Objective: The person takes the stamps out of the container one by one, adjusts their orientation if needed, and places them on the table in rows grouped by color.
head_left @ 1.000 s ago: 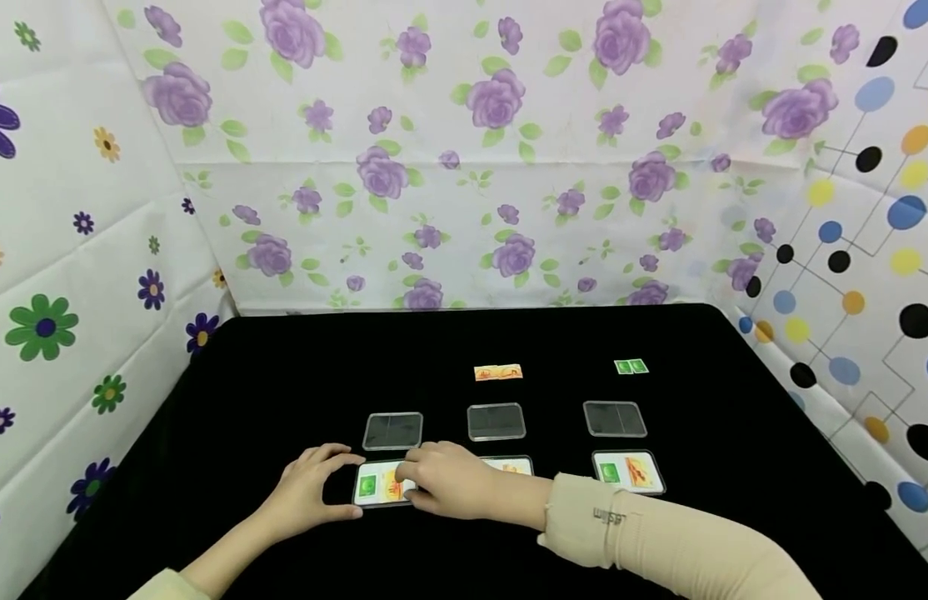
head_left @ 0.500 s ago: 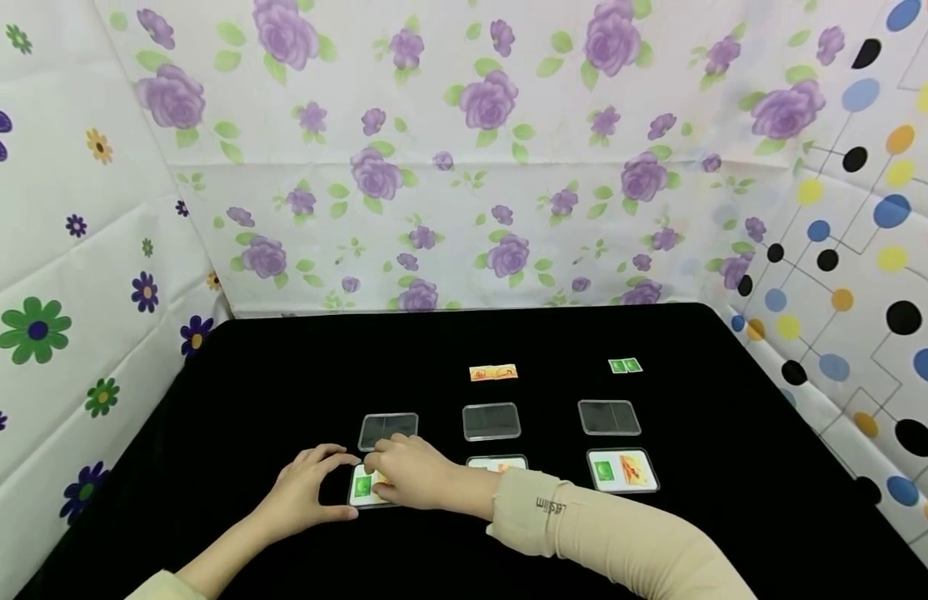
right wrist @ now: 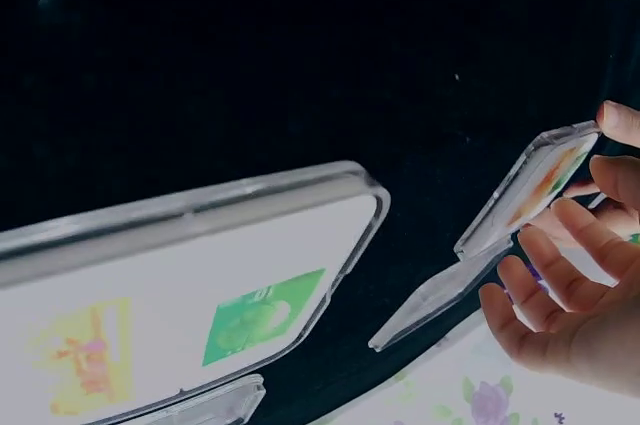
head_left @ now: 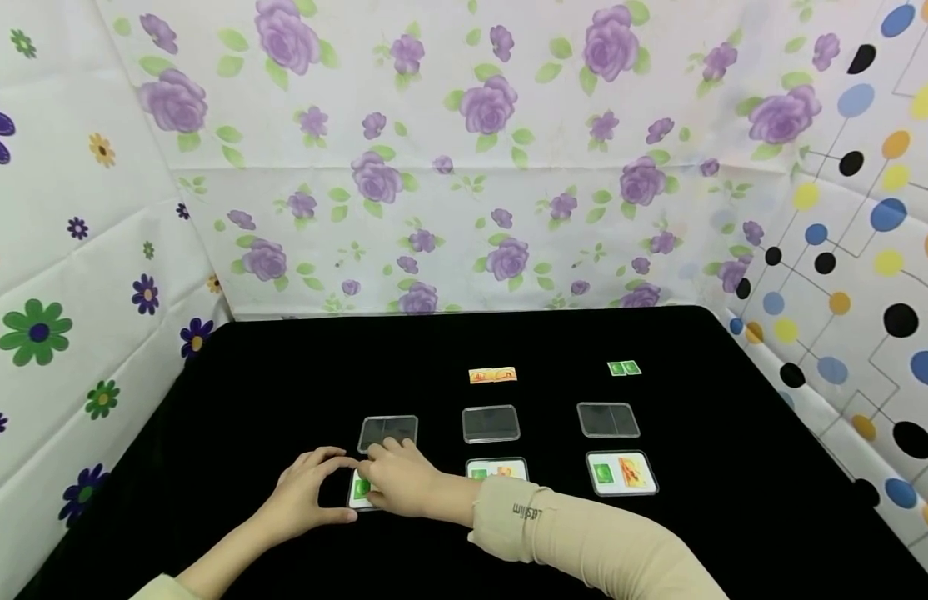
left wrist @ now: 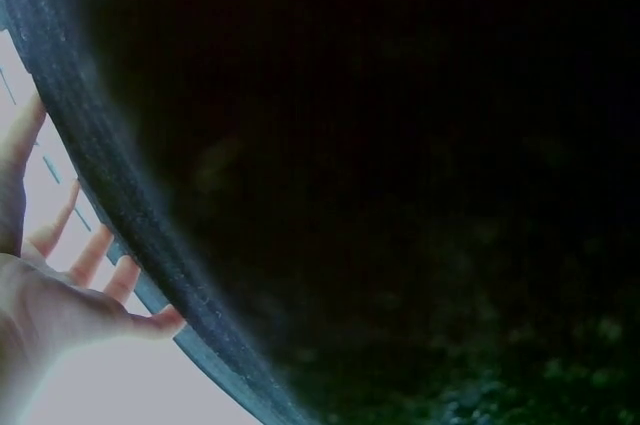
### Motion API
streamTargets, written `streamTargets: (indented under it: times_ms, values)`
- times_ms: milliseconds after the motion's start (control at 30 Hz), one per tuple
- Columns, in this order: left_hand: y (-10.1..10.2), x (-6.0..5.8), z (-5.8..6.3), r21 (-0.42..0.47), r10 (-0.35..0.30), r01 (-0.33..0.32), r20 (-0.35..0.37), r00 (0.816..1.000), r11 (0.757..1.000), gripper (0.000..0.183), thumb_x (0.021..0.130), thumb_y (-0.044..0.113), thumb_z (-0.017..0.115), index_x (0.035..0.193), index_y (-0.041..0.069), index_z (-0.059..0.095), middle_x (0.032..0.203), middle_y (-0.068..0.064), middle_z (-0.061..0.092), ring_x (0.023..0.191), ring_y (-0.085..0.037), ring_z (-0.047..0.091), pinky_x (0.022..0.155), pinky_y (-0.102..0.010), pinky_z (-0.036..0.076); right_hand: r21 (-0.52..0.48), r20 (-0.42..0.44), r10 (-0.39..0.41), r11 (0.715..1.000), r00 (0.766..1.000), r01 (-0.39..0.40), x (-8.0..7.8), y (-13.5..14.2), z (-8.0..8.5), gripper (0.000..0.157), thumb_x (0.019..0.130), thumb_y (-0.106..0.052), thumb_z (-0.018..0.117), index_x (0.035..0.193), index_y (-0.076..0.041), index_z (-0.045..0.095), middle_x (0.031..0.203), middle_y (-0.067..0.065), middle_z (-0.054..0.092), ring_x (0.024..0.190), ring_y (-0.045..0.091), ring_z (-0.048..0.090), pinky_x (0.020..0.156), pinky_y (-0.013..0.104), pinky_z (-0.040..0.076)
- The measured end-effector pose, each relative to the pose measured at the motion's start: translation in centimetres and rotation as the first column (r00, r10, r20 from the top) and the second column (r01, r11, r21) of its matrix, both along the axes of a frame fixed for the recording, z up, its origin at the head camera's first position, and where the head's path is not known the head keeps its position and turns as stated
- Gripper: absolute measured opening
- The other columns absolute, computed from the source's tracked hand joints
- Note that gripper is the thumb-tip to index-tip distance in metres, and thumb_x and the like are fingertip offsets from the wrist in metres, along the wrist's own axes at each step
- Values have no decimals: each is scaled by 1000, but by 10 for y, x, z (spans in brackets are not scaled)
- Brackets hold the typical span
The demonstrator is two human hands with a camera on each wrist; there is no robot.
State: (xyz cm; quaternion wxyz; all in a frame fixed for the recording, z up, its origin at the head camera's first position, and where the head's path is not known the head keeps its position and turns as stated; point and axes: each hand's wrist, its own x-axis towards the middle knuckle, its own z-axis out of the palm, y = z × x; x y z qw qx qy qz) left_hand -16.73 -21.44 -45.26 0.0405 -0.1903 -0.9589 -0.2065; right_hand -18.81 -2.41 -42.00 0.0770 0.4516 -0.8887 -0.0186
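Note:
A clear flat plastic case [head_left: 354, 500] with a white insert lies at the left of the front row. My left hand [head_left: 302, 493] holds its left end, index finger at the far corner and thumb at the near one. Over the case is my right hand [head_left: 404, 479], covering most of it, including its orange picture. Only part of the green stamp-like picture [head_left: 361, 489] shows. In the right wrist view, the fingers of my right hand [right wrist: 585, 320] are loosely curved beside the case [right wrist: 525, 190]. Whether they touch the insert is hidden. The left wrist view shows my spread left hand [left wrist: 60, 295].
Two similar filled cases, a middle one [head_left: 497, 468] and a right one [head_left: 621, 473], complete the front row. Behind lie clear lids [head_left: 491, 424], one per case. Farther back are orange pieces [head_left: 492, 375] and green pieces [head_left: 624, 367] on the black cloth.
My right hand has shifted left along the case, covering the orange picture and part of the green one. The middle case shows more. My left hand keeps its place on the case.

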Motion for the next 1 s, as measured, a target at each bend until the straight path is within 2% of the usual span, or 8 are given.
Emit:
streamTargets:
  times_ms: [200, 433, 633, 1000]
  values:
    - [-1, 0, 0, -10, 3, -3, -13, 1000, 1000, 66, 56, 41, 77, 112, 12, 56, 120, -9, 50, 111, -36, 43, 83, -65, 32, 40, 5, -60, 997, 998, 60, -2, -11, -1, 43, 81, -41, 58, 120, -22, 53, 105, -6, 58, 95, 10, 53, 79, 28, 46]
    - [0, 1, 0, -6, -12, 12, -24, 1000, 1000, 68, 56, 40, 77, 113, 9, 56, 120, -10, 50, 110, -35, 43, 83, -65, 32, 43, 39, -65, 997, 997, 64, -1, -17, -2, 41, 77, -45, 61, 111, -22, 57, 104, -5, 57, 92, 10, 53, 78, 27, 46]
    - [0, -1, 1, -4, -18, 18, -30, 999, 1000, 68, 56, 40, 77, 113, 8, 55, 120, -10, 50, 110, -35, 43, 83, -66, 31, 26, 28, -85, 996, 996, 84, -3, -19, -1, 46, 76, -45, 62, 115, -21, 55, 104, -5, 58, 89, 9, 53, 76, 25, 46]
    - [0, 0, 1, -3, -18, 18, -23, 1000, 1000, 70, 56, 39, 77, 114, 7, 55, 120, -10, 50, 110, -35, 43, 83, -65, 31, 6, 108, -149, 989, 983, 149, -8, -26, -3, 23, 74, -41, 66, 86, -24, 59, 89, -9, 56, 74, 4, 48, 65, 18, 43]
